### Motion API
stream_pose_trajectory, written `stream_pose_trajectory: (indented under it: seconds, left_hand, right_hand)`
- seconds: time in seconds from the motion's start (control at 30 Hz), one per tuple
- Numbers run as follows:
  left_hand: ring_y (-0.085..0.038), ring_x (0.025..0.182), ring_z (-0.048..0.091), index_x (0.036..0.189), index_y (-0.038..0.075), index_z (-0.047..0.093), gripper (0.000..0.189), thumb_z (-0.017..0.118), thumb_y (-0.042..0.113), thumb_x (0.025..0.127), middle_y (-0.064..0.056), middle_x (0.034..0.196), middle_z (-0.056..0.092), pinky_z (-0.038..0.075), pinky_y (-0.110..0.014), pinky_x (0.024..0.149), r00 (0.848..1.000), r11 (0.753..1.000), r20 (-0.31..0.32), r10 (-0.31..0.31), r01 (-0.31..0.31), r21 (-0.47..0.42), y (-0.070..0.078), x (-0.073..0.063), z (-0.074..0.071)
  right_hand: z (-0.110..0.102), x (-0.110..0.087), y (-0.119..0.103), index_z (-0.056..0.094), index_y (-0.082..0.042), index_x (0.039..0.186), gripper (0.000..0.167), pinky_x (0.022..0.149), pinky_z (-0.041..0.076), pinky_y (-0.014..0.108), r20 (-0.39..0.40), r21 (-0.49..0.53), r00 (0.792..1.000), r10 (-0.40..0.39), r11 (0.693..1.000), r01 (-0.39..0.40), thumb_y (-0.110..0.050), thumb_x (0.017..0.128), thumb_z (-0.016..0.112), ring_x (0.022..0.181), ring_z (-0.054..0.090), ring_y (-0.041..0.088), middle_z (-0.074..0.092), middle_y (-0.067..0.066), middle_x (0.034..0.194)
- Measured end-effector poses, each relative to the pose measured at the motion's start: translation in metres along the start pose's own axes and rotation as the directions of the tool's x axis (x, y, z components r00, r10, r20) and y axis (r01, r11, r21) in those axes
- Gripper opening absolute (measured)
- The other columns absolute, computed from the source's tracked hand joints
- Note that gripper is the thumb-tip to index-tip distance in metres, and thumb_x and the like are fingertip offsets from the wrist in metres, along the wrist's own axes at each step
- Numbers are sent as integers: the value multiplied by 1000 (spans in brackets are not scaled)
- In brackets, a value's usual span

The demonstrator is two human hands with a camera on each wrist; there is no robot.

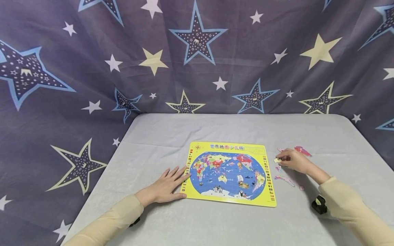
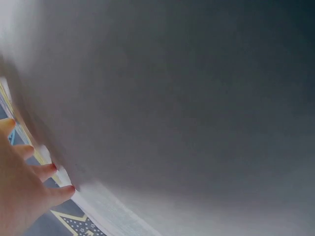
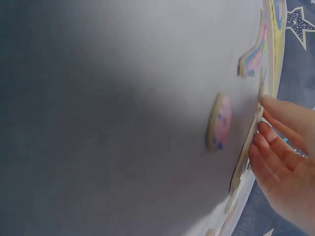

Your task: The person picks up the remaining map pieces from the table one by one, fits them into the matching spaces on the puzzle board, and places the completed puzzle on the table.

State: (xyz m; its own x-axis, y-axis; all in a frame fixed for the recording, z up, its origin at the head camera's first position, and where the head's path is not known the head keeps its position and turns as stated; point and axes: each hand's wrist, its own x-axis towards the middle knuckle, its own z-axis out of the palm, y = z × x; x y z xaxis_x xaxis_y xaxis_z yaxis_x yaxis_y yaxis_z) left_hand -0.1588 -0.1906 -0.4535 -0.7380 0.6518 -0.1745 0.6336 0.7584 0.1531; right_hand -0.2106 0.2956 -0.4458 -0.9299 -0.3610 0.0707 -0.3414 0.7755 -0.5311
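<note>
Map board [image 1: 212, 179] | left hand [image 1: 163, 187] splayed at edge | right hand [image 1: 294, 160] over pieces [image 1: 303, 150]

Head view looks down across the table [image 1: 212, 222] wrist views skim closely.

Desk [image 1: 311, 133], grey, cloth-covered, far corners rounded: is extending beneath and beyond the fingers [image 1: 180, 173]. Fabric backdrop [image 1: 191, 78], dark purple-grey, with blue-edged, yellow and white stars [image 1: 320, 53]: is hanging beyond the fingers.
</note>
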Motion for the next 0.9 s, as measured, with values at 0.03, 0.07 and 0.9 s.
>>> stream_pose_trajectory:
  seconds: [0.03, 0.07, 0.9]
  left_hand:
    - [-31, 133, 10, 142, 22, 20, 73, 35, 63, 84, -5, 148, 10, 13, -53, 102, 1000, 1000, -1, 2, -2, 3, 0, 0, 0]
    - [-32, 133, 11, 142, 22, 21, 73, 35, 63, 84, -5, 148, 11, 13, -54, 102, 1000, 1000, -3, 4, -4, 3, 0, 0, 0]
    - [-30, 133, 11, 142, 27, 22, 75, 33, 69, 80, 0, 149, 9, 13, -53, 102, 1000, 1000, 13, -18, 18, -5, -2, 3, 2]
  right_hand:
    - [1, 0, 0, 64, 8, 95, 24, 53, 37, 23, -5, -3, 1000, -1, 1000, 1, -2, 74, 67, 64, 43, 10, 53, 4, 76]
    - [2, 0, 0, 64, 8, 95, 24, 53, 37, 23, -9, -4, 1000, -1, 1000, 1, -2, 74, 67, 65, 43, 10, 53, 4, 76]
    - [-1, 2, -6, 66, 7, 90, 16, 42, 35, 20, -18, 148, 994, 109, 983, -106, 3, 75, 62, 49, 43, 5, 59, 8, 67]
